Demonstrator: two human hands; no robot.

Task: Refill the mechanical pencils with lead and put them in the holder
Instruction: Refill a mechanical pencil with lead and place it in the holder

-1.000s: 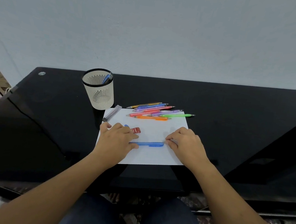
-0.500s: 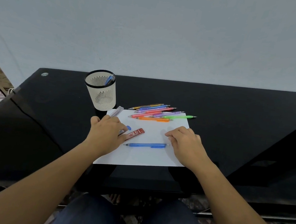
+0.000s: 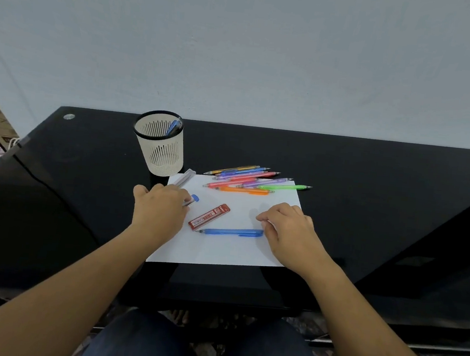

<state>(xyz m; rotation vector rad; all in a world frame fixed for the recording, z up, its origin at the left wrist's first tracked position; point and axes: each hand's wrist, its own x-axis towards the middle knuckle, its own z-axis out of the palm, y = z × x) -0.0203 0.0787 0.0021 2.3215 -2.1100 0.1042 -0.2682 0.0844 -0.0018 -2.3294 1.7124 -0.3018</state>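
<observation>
The left hand point(image 3: 160, 213) has moved. A second ago it lay on the tip of the blue mechanical pencil point(image 3: 231, 231) and hid most of the red lead box point(image 3: 209, 220). Now it sits at the left side of the white paper point(image 3: 221, 251), away from the pencil. Its fingers curl round a small clear tube point(image 3: 190, 201), and the tube's blue cap point(image 3: 195, 198) pokes out past the fingertips.

The whole red lead box shows now. It lies slanted in the middle of the paper, just beside the pencil's tip.

The blue mechanical pencil lies flat across the middle of the paper, much as before, with its tip pointing left.

The right hand point(image 3: 290, 232) has stayed on the right side of the paper, next to the back end of the pencil. Its fingers are bent, with thumb and first finger close together. I cannot tell if they pinch anything or touch the pencil.

A bunch of coloured pencils point(image 3: 242, 177) lies along the far edge of the paper. A clear case point(image 3: 184, 177) lies on the paper's far left corner. The holder point(image 3: 160, 153) stands just past that corner, with one blue pencil point(image 3: 173, 127) inside it.
</observation>
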